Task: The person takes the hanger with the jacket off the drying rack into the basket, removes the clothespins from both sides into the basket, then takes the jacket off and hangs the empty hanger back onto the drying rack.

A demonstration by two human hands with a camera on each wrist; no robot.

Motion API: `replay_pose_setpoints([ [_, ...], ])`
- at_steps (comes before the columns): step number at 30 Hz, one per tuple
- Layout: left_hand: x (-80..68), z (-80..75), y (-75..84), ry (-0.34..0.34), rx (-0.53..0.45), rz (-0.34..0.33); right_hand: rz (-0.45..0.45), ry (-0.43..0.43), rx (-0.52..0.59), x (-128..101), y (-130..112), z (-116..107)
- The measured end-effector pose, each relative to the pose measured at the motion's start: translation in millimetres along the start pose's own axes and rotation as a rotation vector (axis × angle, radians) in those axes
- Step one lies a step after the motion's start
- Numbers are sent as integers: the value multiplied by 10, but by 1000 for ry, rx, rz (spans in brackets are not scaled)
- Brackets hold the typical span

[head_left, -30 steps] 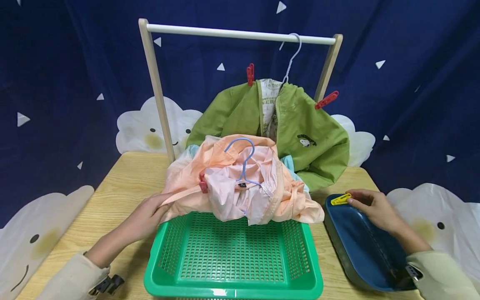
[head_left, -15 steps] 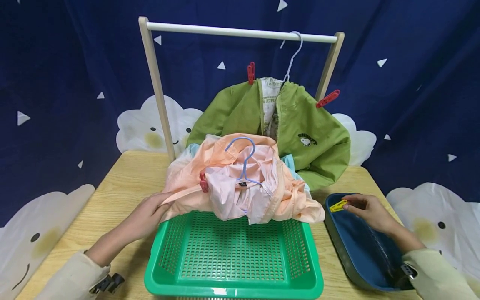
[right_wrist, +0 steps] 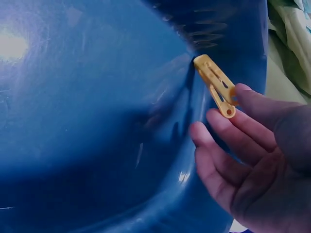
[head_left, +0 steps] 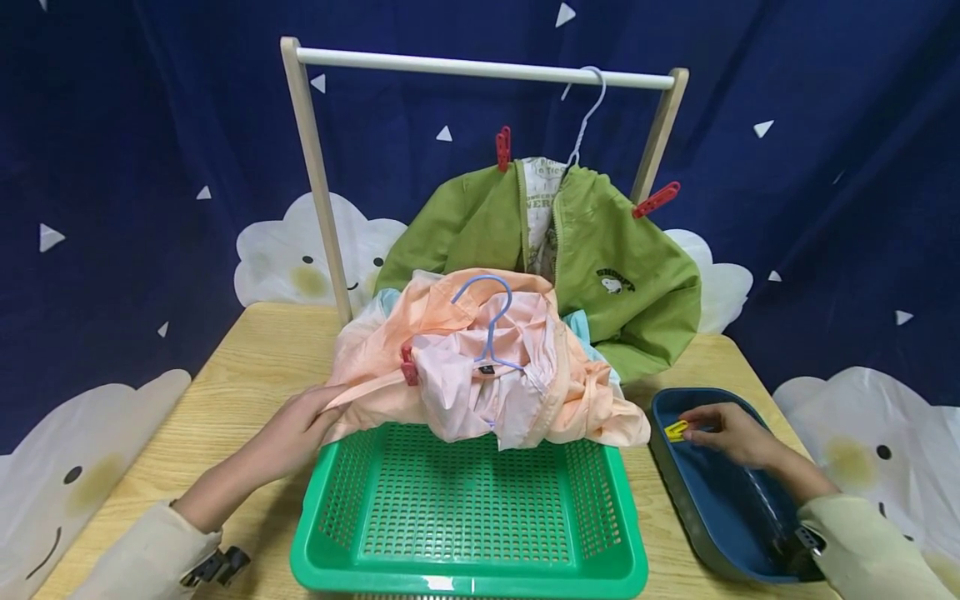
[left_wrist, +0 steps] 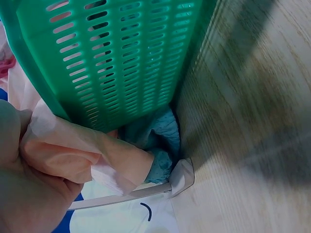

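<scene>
Peach jacket (head_left: 450,387) partly covers green basket (head_left: 465,582)

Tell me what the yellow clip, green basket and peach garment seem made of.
Yellow clip: probably moulded plastic, smooth, given its slotted, evenly coloured arms.
Green basket: likely plastic, glossy; light glints off its rim.
Peach garment: thin, soft fabric by its creases; fibre can't be told.
</scene>
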State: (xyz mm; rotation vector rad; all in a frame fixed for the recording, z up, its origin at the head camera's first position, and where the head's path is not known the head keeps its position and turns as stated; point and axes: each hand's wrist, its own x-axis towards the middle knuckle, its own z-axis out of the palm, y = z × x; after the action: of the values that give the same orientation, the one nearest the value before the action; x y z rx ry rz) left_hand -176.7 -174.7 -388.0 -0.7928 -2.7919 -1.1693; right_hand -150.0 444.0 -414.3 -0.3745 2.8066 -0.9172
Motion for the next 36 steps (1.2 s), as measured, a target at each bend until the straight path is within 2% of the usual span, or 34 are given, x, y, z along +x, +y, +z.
replay_pose_setpoints([
  [4,2,4,-7,-8,4,-11,-3,-55,13,-4,12,-5],
  [10,10,13,-21,-16,5,-9,72,-124,30,-15,-7,-10],
  [20,10,5,-17,8,-6,6,158,-121,5,-29,-18,-26],
  [28,3,5,-7,14,-11,13,143,-108,1,-89,-53,-96],
  [36,7,12,-18,8,1,-2,113,-96,-36,-121,-186,-199],
])
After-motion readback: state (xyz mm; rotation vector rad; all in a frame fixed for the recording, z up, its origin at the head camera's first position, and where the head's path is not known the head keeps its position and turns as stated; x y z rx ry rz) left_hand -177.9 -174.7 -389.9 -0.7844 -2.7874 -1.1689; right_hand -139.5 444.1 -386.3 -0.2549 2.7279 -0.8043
